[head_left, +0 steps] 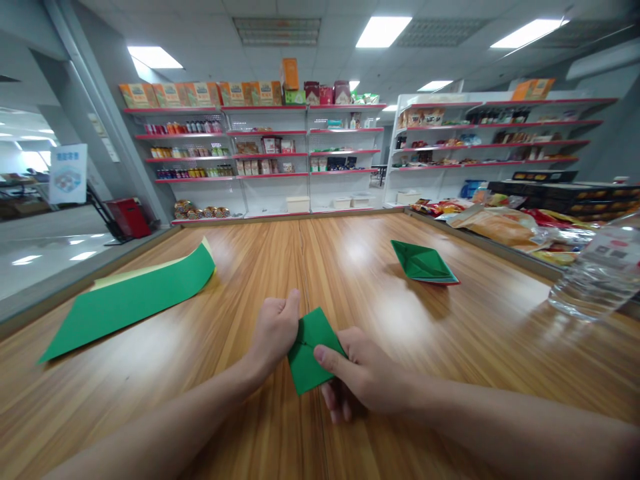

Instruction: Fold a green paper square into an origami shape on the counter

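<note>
A small square of folded green paper [311, 373] is held over the wooden table [250, 267], near its front. My right hand [367, 370] grips its right side, thumb on top and fingers beneath. Against its upper left edge, my left hand [277, 327] is closed with the thumb raised along the paper; its fingertips are hidden. Creases meet near the middle of the square. Farther back on the right lies a stack of folded papers [421, 261], green on top, with other coloured edges below.
On the left, long green sheets [140, 293] with yellow ones under them curl up at one end. A clear plastic bottle [595, 273] stands at the right edge. Snack packets [505, 223] and black boxes [560, 197] lie beyond the table's right side. Stocked shelves [270, 153] line the back.
</note>
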Tool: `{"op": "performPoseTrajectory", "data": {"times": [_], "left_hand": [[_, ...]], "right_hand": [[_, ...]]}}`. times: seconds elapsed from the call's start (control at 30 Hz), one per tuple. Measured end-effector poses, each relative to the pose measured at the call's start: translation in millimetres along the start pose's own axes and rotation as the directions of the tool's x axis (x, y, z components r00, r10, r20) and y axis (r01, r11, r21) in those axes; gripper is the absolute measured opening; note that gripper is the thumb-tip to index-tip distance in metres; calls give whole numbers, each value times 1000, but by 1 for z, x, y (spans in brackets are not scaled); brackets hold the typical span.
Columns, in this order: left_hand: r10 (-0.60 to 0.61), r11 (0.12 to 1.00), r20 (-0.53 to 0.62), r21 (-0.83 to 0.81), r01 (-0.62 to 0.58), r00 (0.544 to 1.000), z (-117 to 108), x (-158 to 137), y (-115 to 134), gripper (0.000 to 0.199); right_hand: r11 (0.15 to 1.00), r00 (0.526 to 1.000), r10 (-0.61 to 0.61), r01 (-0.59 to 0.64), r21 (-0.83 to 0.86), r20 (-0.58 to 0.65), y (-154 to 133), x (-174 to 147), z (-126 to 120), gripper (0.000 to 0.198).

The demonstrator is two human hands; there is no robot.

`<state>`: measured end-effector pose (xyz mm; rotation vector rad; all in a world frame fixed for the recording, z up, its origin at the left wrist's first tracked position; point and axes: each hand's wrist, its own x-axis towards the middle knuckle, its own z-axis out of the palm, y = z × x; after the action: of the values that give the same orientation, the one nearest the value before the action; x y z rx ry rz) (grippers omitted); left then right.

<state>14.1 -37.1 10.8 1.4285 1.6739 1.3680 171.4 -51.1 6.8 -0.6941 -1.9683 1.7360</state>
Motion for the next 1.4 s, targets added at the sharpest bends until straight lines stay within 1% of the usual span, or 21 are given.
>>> {"op": "performPoseTrajectory", "data": {"times": [0.07,0.13,0.23,0.33,0.4,0.47,0.5,0.53,0.57,0.67,0.73,0.8,0.9,1.0,1.1,1.17,1.23,1.27,1.3,1.33,1.4], "left_hand": [[-34,999,-4,-2,34,999,0,4,-3,51],[-88,992,37,-91,91,995,0,0,0,50],[-190,941,134,-256,219,973,1,-12,11,48],[-259,919,160,-263,294,953,2,-21,19,40],[-263,915,140,-277,293,955,3,-19,17,38],[-258,903,56,-342,261,965,4,-13,9,41],[-264,893,14,-376,249,965,4,-10,5,42],[-270,860,59,-434,268,961,5,-8,1,44],[-231,833,168,-475,284,958,5,-8,-3,47],[-74,882,378,-407,238,923,7,-10,-10,49],[-13,929,436,-328,173,900,8,-12,-12,44],[14,949,453,-286,131,891,7,-13,-13,41],[48,979,382,-202,33,923,4,-12,-12,39],[78,989,316,-147,-32,946,2,-14,-9,38],[44,984,288,-179,9,957,3,-14,-7,39],[-21,955,289,-277,104,957,4,-11,-8,39],[-112,875,337,-413,254,935,2,-5,-10,39],[-161,816,391,-464,345,906,-1,-2,-11,40],[-200,759,452,-490,429,870,-4,2,-11,41],[-232,712,524,-482,510,819,-7,5,-11,41],[-279,656,645,-413,632,711,-14,10,-10,39]], "right_hand": [[1000,1000,13,-13,2,-1,1,1,-1,61],[999,999,7,-9,32,44,0,0,-1,62],[996,982,-53,39,81,179,-6,-5,0,62],[992,955,-95,66,110,280,-9,-9,2,63],[993,972,-67,43,110,225,-7,-9,3,63],[994,998,-28,21,111,63,-2,-5,2,60],[993,999,-20,23,112,-34,0,-3,1,58],[993,992,-22,36,111,-121,3,0,-1,57],[992,981,-37,59,111,-191,5,3,-4,56],[985,942,-80,126,122,-325,10,10,-13,55],[982,932,-61,121,145,-358,12,12,-19,54],[984,936,-16,77,161,-353,14,14,-22,54],[984,947,17,42,176,-320,14,14,-21,56],[982,950,-13,71,177,-312,13,14,-18,56],[984,957,-2,53,168,-291,13,15,-19,59],[988,950,-11,59,144,-313,14,15,-26,62],[991,907,-107,132,34,-406,13,15,-38,59],[980,866,-200,183,-82,-459,13,15,-45,51],[942,818,-321,224,-249,-478,11,15,-51,45],[867,771,-450,255,-428,-451,10,15,-56,46],[661,701,-640,294,-691,-315,6,15,-61,47]]}}
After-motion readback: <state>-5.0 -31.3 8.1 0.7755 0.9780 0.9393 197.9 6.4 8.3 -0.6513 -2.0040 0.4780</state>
